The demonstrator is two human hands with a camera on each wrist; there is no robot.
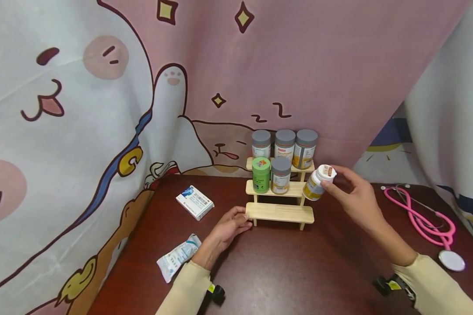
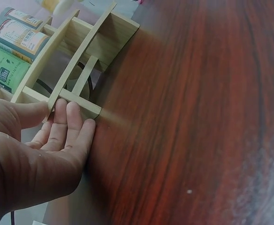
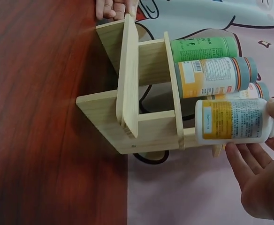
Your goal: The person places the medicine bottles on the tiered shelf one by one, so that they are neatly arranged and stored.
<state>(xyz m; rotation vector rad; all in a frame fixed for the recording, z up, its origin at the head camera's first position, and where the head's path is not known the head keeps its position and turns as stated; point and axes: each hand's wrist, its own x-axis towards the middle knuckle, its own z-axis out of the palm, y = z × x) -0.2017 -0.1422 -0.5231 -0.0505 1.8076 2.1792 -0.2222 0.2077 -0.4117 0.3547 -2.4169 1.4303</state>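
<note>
A three-step wooden display rack (image 1: 280, 212) stands on the table. My left hand (image 1: 230, 227) holds the left end of its lowest board, thumb at the board's edge and fingers against the side support (image 2: 83, 104). My right hand (image 1: 356, 199) grips a white pill bottle (image 1: 318, 183) with a yellow label near its cap, tilted at the right end of the middle step. In the right wrist view the bottle (image 3: 233, 121) is beside a grey-capped bottle (image 3: 212, 76). That grey-capped bottle (image 1: 280, 176) and a green bottle (image 1: 261, 176) stand on the middle step.
Several grey-capped bottles (image 1: 285, 144) line the top step. Left of the rack lie a white medicine box (image 1: 195, 202) and a white-and-blue packet (image 1: 179, 257). A pink stethoscope (image 1: 425, 225) lies at the right. A patterned curtain (image 1: 319, 65) hangs right behind the rack.
</note>
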